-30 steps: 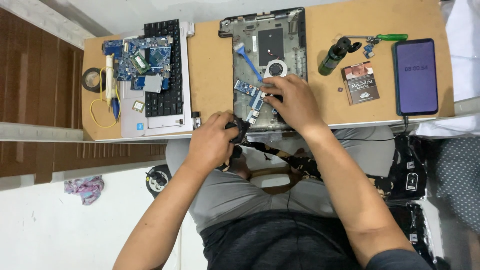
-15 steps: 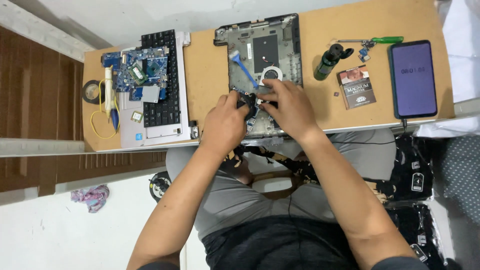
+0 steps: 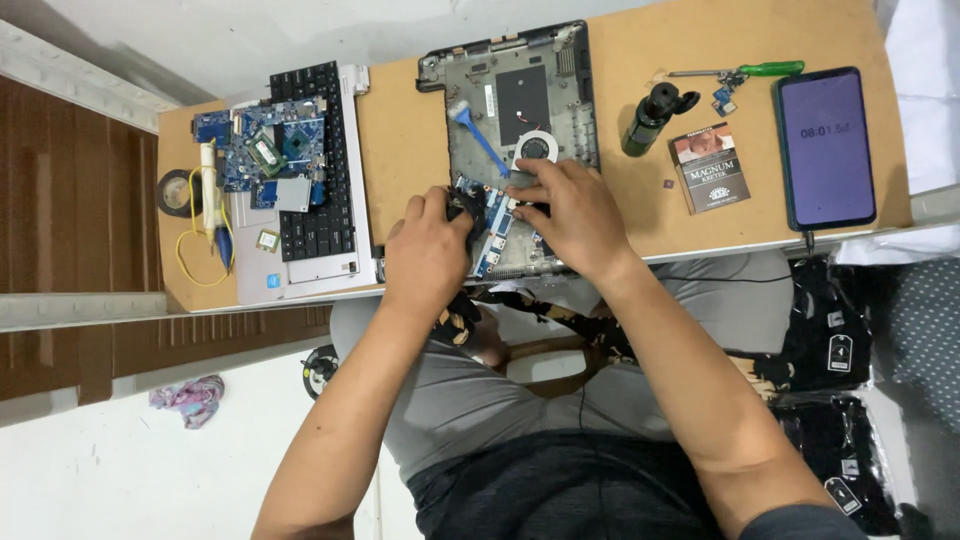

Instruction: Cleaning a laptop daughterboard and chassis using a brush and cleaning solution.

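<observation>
Left hand (image 3: 428, 250) pinches a small black tool (image 3: 466, 208) w/ tip on the blue circuit board (image 3: 492, 240), near edge of open laptop base (image 3: 520, 100). Right hand (image 3: 565, 215) lies flat, fingers spread, pressing beside the fan (image 3: 537, 148); blue brush (image 3: 478, 138) in the base

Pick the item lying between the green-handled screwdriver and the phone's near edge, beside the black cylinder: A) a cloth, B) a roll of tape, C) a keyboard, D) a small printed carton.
D: the small printed carton lies on the wooden table between the black cylinder and the phone.
</observation>
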